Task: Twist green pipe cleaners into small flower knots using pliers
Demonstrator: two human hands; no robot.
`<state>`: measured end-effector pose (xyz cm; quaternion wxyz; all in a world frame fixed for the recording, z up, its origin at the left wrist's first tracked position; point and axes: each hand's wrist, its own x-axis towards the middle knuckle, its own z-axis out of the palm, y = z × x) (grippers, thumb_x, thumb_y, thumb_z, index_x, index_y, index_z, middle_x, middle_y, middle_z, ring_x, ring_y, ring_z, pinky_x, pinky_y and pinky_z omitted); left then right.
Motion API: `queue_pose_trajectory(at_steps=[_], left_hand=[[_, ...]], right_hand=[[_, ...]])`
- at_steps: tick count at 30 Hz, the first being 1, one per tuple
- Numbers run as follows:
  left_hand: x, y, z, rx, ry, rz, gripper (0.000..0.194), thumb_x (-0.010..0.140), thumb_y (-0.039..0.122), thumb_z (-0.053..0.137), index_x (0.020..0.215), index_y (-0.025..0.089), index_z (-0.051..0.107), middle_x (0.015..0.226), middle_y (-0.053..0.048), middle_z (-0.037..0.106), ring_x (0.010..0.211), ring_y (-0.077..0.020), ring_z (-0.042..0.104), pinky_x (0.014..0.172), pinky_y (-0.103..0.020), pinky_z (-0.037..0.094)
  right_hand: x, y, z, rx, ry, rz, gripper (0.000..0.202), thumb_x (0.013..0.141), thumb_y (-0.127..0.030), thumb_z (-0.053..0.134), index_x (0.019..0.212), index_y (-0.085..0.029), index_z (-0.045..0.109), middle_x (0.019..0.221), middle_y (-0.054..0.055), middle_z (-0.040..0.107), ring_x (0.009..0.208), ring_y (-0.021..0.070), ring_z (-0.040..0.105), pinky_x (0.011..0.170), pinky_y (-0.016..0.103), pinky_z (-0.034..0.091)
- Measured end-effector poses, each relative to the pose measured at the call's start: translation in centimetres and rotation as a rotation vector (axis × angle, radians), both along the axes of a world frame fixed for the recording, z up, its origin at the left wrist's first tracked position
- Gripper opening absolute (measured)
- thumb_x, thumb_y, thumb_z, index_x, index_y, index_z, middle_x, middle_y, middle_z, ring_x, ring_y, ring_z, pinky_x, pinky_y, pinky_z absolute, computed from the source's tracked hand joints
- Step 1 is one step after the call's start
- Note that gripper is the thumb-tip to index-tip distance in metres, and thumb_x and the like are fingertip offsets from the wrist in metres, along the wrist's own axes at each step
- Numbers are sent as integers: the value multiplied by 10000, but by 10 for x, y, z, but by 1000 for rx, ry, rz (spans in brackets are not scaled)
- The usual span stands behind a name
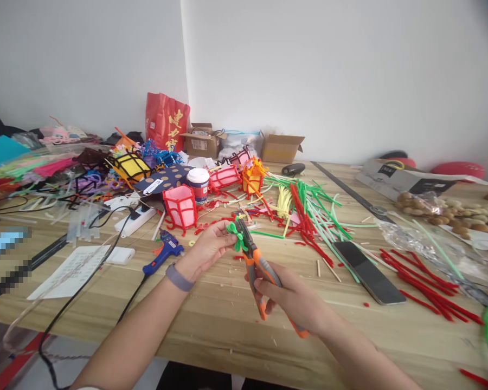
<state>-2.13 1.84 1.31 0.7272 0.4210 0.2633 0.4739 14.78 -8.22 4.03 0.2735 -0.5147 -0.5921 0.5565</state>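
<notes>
Between the fingers of my left hand (207,248) is a small green pipe-cleaner shape (237,237) with looped, leaf-like ends. My right hand (295,298) is wrapped round the orange and grey handles of a pair of pliers (252,254). The dark jaws of the pliers lie against the green shape, over the middle of the table; whether they bite on it I cannot tell. Left of my left hand a blue hot glue gun (162,253) lies on its side. Just beyond stands a red-framed pink lantern (180,208).
Green, yellow and red pipe cleaners (303,214) lie in bundles behind my hands. A black phone (368,273) rests at right, near loose red pipe cleaners (431,287). A white power strip (136,221) with black cables sits left. A lidded paper cup (198,183) stands among more lanterns.
</notes>
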Motion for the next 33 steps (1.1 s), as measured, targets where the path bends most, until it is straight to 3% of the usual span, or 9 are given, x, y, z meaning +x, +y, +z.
queue_pose_trajectory(at_steps=[10, 20, 24, 29, 33], left_hand=[[-2, -2, 2, -11, 31, -23, 403, 461, 200, 891, 794, 135, 674, 750, -11, 677, 686, -115, 618, 650, -213, 475], [-2, 1, -3, -5, 23, -23, 350, 496, 212, 876, 755, 141, 652, 729, 5, 656, 674, -100, 610, 666, -208, 484], [0, 3, -4, -38, 16, 27, 355, 479, 203, 879, 732, 137, 639, 730, 1, 663, 672, -106, 614, 661, -217, 489], [0, 4, -2, -44, 2, 93, 336, 490, 182, 871, 717, 134, 629, 706, 13, 650, 629, -87, 589, 598, -190, 464], [-2, 7, -3, -25, -72, 89, 341, 553, 279, 859, 750, 140, 618, 721, 7, 629, 641, -90, 590, 594, -192, 472]], right_hand=[[0, -2, -7, 66, -38, 41, 131, 835, -325, 479, 807, -200, 450, 629, -47, 448, 530, 108, 485, 513, 242, 447], [-1, 4, -14, 198, -232, -13, 64, 821, -216, 482, 760, -196, 480, 625, -43, 481, 603, 117, 455, 589, 249, 363], [0, 15, -22, 49, -75, -66, 96, 813, -280, 556, 806, -200, 504, 604, -63, 462, 545, 96, 448, 570, 248, 388], [0, 28, -31, -252, 264, -71, 473, 728, -480, 690, 1097, -228, 535, 803, 0, 612, 624, 132, 606, 574, 272, 465], [-4, 36, -40, -284, 455, -30, 499, 733, -504, 675, 1092, -182, 545, 663, 11, 653, 517, 122, 565, 520, 258, 448]])
